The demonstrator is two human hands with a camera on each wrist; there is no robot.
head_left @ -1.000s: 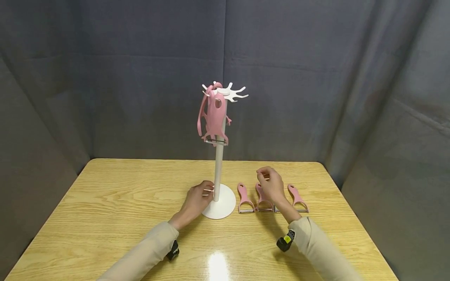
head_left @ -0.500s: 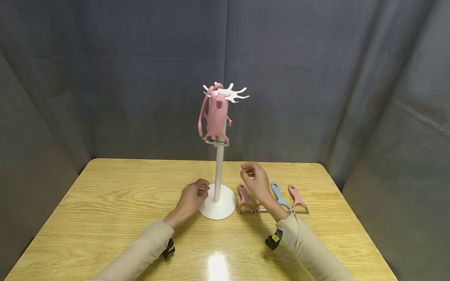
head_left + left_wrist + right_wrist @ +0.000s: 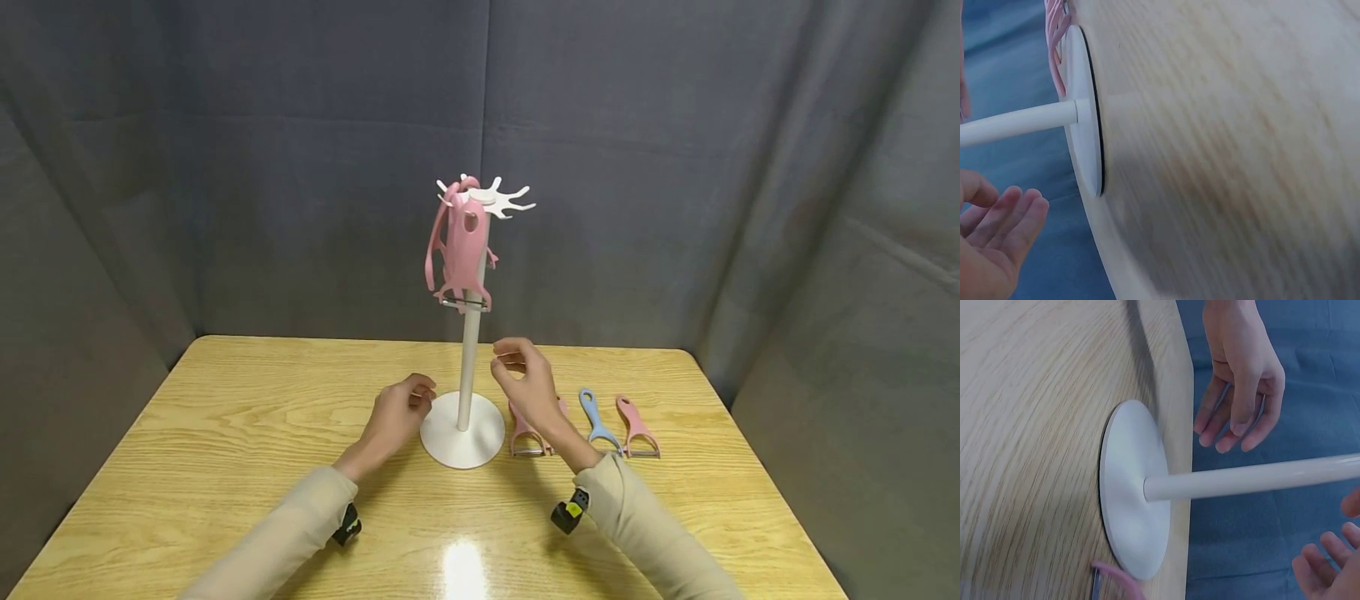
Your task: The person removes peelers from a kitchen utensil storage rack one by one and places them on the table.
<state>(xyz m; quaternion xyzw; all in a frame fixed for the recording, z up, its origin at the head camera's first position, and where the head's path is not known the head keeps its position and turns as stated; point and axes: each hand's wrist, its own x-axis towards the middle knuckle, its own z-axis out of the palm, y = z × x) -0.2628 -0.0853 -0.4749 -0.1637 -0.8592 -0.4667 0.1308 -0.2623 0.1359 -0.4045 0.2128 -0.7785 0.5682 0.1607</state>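
Note:
A white stand [image 3: 466, 367] rises from a round base, with branching hooks at its top. Several pink peelers [image 3: 463, 250] hang from the hooks on its left and front side. My left hand [image 3: 395, 414] hovers just left of the base, fingers loosely curved and holding nothing. On the other side of the pole, my right hand [image 3: 528, 385] is raised with thumb and fingers apart, also without anything in it. Both hands appear apart from the pole [image 3: 1241, 480] in the right wrist view. Beneath my right arm, pink peelers [image 3: 527, 442] lie partly covered.
Right of my right forearm a blue peeler [image 3: 590, 408] lies on the wooden table [image 3: 262, 433], with a pink peeler [image 3: 632, 417] beside it. A grey curtain [image 3: 337, 167] hangs behind the table and at both sides.
My right hand has moved left toward the pole, uncovering the blue peeler and covering part of the pink ones. My left hand has drawn back leftward from the stand's base.

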